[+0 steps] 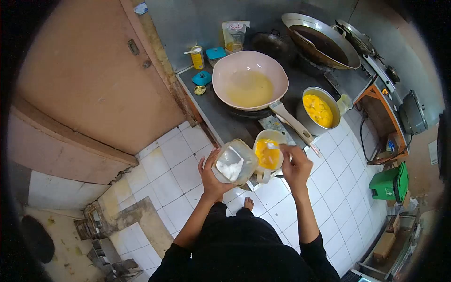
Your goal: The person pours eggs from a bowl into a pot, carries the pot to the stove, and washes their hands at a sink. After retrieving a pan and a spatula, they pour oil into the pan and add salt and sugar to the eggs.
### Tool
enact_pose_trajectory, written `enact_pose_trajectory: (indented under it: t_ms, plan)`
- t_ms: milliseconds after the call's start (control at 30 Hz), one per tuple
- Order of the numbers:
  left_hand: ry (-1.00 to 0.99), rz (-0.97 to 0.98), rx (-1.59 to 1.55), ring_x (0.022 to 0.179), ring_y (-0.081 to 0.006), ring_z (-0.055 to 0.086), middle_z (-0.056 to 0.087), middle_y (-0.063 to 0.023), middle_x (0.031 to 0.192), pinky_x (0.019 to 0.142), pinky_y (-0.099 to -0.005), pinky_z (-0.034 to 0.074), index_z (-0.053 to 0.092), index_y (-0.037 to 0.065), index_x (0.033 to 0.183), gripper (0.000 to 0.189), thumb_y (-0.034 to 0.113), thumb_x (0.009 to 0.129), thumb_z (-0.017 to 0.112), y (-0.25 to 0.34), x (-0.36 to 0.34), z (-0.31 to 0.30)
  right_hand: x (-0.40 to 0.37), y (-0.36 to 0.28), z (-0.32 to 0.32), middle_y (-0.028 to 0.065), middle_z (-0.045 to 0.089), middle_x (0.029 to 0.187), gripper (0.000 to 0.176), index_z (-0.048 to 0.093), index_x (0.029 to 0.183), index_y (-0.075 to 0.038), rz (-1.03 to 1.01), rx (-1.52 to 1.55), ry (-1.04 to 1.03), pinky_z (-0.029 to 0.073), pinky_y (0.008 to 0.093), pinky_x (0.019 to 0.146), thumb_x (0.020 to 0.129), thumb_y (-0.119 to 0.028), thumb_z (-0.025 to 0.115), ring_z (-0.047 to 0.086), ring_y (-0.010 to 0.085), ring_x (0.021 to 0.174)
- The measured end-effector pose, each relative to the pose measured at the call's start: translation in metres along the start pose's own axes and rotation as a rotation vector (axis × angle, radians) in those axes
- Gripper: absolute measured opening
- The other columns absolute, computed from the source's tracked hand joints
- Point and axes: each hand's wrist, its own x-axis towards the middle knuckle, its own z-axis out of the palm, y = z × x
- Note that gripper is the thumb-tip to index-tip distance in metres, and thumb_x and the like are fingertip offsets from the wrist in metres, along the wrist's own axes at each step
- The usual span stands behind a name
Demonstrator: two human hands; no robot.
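Note:
My left hand [212, 181] is wrapped round a clear plastic container [250, 160] with white powder [230, 170] in it, held tilted near the counter's front edge. Right beside it stands a pale plastic jug [263, 177] with yellow, egg-like liquid [267, 157] inside. Over the jug, my right hand [297, 167] has its fingers pinched on what looks like a small spoon [272, 146] with something white at its tip. The fingers hide most of its handle.
A pink pan [221, 77] with clear yellowish liquid sits on the stove, its handle [296, 124] pointing towards me. To its right is a metal pot [305, 113] of yellow mixture. Behind stands a large wok [293, 21] of dark oil. A yellow can [198, 60] and blue-lidded box [215, 53] stand left.

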Motion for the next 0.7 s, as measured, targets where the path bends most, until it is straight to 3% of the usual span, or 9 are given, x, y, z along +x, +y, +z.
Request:
enact_pose_trajectory:
  t_ms: [67, 100, 233, 333, 400, 500, 533, 667, 700]
  plan:
    - [-0.001, -0.002, 0.017, 0.126, -0.0263, 0.04, 0.047, -0.013, 0.13, 0.106, -0.0448, 0.017, 0.035, 0.005, 0.128, 0.105, 0.038, 0.044, 0.087, -0.001, -0.002, 0.002, -0.003, 0.036, 0.009, 0.0028, 0.066, 0.082, 0.03, 0.068, 0.094, -0.008, -0.501, -0.619, -0.18, 0.046, 0.0265, 0.045, 0.066, 0.001, 0.063, 0.059, 0.014, 0.049]
    - [-0.004, -0.004, 0.037, 0.126, -0.0259, 0.04, 0.047, -0.0129, 0.13, 0.105, -0.0447, 0.017, 0.035, 0.004, 0.128, 0.106, 0.038, 0.043, 0.087, -0.002, -0.002, 0.002, -0.005, 0.039, 0.013, 0.001, 0.066, 0.083, 0.039, 0.067, 0.098, -0.01, -0.503, -0.602, -0.148, 0.048, 0.029, 0.047, 0.061, -0.002, 0.062, 0.059, 0.019, 0.05]
    - [0.011, -0.02, 0.031, 0.125, -0.0265, 0.041, 0.048, -0.0139, 0.129, 0.105, -0.0449, 0.018, 0.036, 0.005, 0.128, 0.104, 0.041, 0.045, 0.087, 0.0, -0.003, 0.001, -0.003, -0.006, 0.012, 0.0039, 0.065, 0.081, 0.038, 0.066, 0.099, -0.01, -0.583, -0.402, -0.046, 0.048, 0.029, 0.048, 0.061, -0.002, 0.061, 0.061, 0.0186, 0.054]
    - [0.053, -0.033, -0.114, 0.127, -0.0244, 0.04, 0.05, -0.011, 0.129, 0.106, -0.0435, 0.014, 0.043, 0.007, 0.123, 0.093, 0.041, 0.047, 0.085, -0.001, -0.007, 0.004, -0.01, -0.038, 0.036, 0.0023, 0.062, 0.08, 0.028, 0.065, 0.091, -0.007, -0.699, -0.216, -0.266, 0.05, 0.0305, 0.051, 0.063, -0.008, 0.062, 0.062, 0.0195, 0.058]
    - [0.204, 0.147, -0.134, 0.127, -0.0264, 0.041, 0.049, -0.0121, 0.13, 0.106, -0.0436, 0.015, 0.04, 0.009, 0.123, 0.091, 0.044, 0.051, 0.084, -0.008, -0.013, 0.009, -0.018, -0.033, 0.061, 0.0019, 0.062, 0.086, 0.028, 0.065, 0.091, -0.008, -0.678, -0.246, -0.375, 0.05, 0.0313, 0.051, 0.063, -0.01, 0.062, 0.063, 0.0201, 0.059]
    - [0.25, 0.192, -0.108, 0.127, -0.0285, 0.042, 0.049, -0.014, 0.13, 0.105, -0.0438, 0.016, 0.038, 0.01, 0.124, 0.089, 0.046, 0.055, 0.082, -0.014, -0.015, 0.004, -0.028, -0.035, 0.077, 0.0034, 0.063, 0.083, 0.029, 0.066, 0.092, -0.012, -0.606, -0.233, -0.613, 0.05, 0.0347, 0.054, 0.063, -0.012, 0.063, 0.063, 0.024, 0.06]
    - [0.284, 0.222, -0.098, 0.126, -0.0287, 0.042, 0.049, -0.0141, 0.13, 0.105, -0.0439, 0.016, 0.038, 0.011, 0.124, 0.089, 0.047, 0.056, 0.081, -0.014, -0.016, 0.002, -0.03, -0.034, 0.079, 0.0034, 0.063, 0.083, 0.029, 0.066, 0.092, -0.012, -0.605, -0.229, -0.618, 0.05, 0.0347, 0.054, 0.063, -0.012, 0.063, 0.063, 0.024, 0.06]
    - [0.27, 0.177, -0.096, 0.126, -0.0256, 0.042, 0.049, -0.0117, 0.13, 0.106, -0.0433, 0.015, 0.043, 0.01, 0.121, 0.086, 0.046, 0.054, 0.082, -0.01, -0.017, -0.009, -0.035, -0.03, 0.081, 0.006, 0.065, 0.076, 0.018, 0.068, 0.085, -0.008, -0.287, -0.007, -0.595, 0.049, 0.0329, 0.055, 0.068, -0.007, 0.062, 0.063, 0.0244, 0.062]
    - [0.149, 0.087, -0.046, 0.127, -0.0237, 0.042, 0.05, -0.0107, 0.13, 0.106, -0.0433, 0.015, 0.045, 0.01, 0.121, 0.085, 0.045, 0.053, 0.082, -0.007, -0.016, -0.014, -0.035, -0.029, 0.08, 0.008, 0.066, 0.075, 0.015, 0.069, 0.084, -0.004, -0.175, 0.054, -0.581, 0.048, 0.0299, 0.054, 0.071, -0.002, 0.062, 0.063, 0.022, 0.062]
